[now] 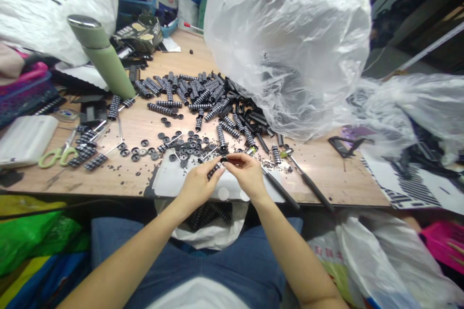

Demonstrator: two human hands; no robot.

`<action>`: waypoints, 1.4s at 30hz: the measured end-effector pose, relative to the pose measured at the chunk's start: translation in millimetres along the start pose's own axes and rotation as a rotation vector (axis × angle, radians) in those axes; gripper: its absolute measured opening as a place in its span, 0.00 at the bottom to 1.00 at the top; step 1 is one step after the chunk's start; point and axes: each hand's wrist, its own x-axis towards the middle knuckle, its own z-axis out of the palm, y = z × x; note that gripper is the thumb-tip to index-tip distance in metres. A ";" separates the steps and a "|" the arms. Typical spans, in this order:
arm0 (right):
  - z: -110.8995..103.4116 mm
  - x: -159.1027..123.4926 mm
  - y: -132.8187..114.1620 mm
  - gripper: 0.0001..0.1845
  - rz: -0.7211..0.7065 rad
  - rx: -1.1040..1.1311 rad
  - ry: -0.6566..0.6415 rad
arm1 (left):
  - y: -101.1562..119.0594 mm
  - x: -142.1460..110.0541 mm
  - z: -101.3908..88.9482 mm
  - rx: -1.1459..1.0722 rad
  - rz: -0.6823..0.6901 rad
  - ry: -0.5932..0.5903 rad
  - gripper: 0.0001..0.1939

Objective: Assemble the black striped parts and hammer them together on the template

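Over the white mat (165, 178), my left hand (197, 184) is closed around a slim black-and-white checkered roller (214, 170), held at a slant. My right hand (250, 176) pinches a small black end piece (224, 159) at the roller's upper end; the fingertips partly cover it. Just beyond my hands lie loose black discs (192, 145) and a pile of similar checkered rollers (197, 91). To the right of my right hand, two black-handled tools with metal shafts rest on the table, the nearer tool (279, 188) and the farther tool (311, 186).
A green flask (103, 58), scissors (60, 154) and a white box (27, 140) stand or lie at left. A large translucent plastic bag (290, 48) bulges over the back right. Below the table edge, an open white bag (232, 229) holds dark checkered pieces.
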 end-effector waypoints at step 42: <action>-82.3 77.1 20.7 0.11 0.053 -0.537 0.156 | 1.9 20.6 5.9 -0.662 -0.356 0.182 0.21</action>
